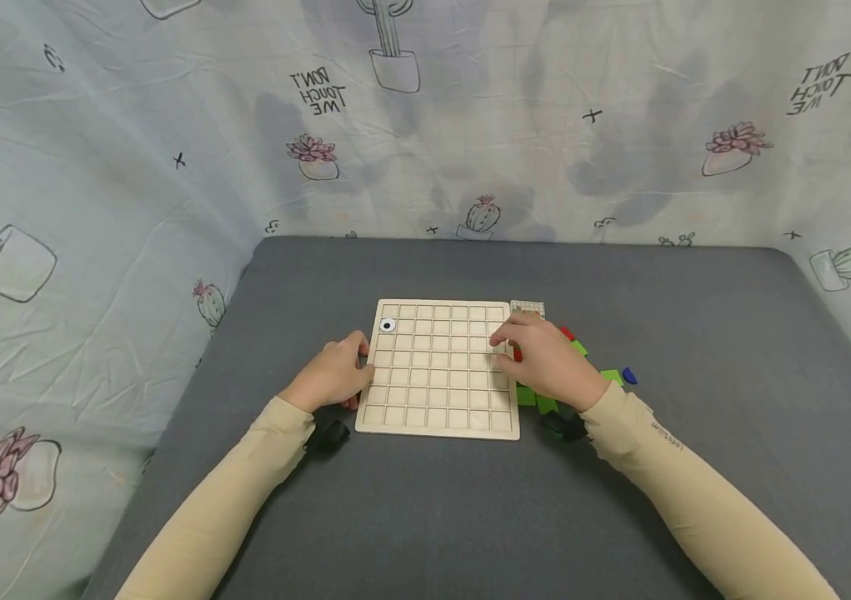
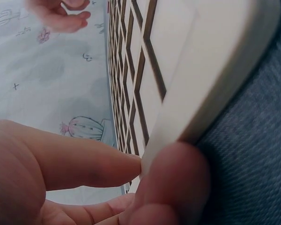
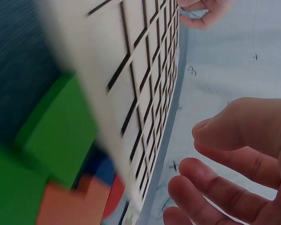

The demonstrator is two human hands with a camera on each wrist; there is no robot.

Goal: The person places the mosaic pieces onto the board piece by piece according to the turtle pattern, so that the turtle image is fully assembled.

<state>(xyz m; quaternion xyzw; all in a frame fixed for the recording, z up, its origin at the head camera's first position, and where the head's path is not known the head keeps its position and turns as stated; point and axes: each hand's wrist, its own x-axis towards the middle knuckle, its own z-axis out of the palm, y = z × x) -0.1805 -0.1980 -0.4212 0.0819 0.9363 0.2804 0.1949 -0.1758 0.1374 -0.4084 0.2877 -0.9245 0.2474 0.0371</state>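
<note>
A square pale wooden board [image 1: 436, 377] with a grid of recessed cells lies before me. One white disc with a black dot [image 1: 387, 326] sits in a cell near its far left corner. My left hand [image 1: 329, 372] pinches the board's left edge between thumb and fingers, seen close up in the left wrist view. Over the right edge hovers my right hand [image 1: 548, 358], its fingers loosely bent and apart, with nothing between them in the right wrist view. Beneath and beside it lie green pieces [image 3: 61, 129], partly hidden by the hand and board.
Past the right hand are a green piece [image 1: 612, 377] and a blue piece [image 1: 629, 376]. A red piece [image 1: 568, 333] shows behind it. A small gridded card [image 1: 528, 307] touches the board's far right corner. Everything lies on a grey tabletop [image 1: 425, 508], with printed cloth [image 1: 530, 158] behind.
</note>
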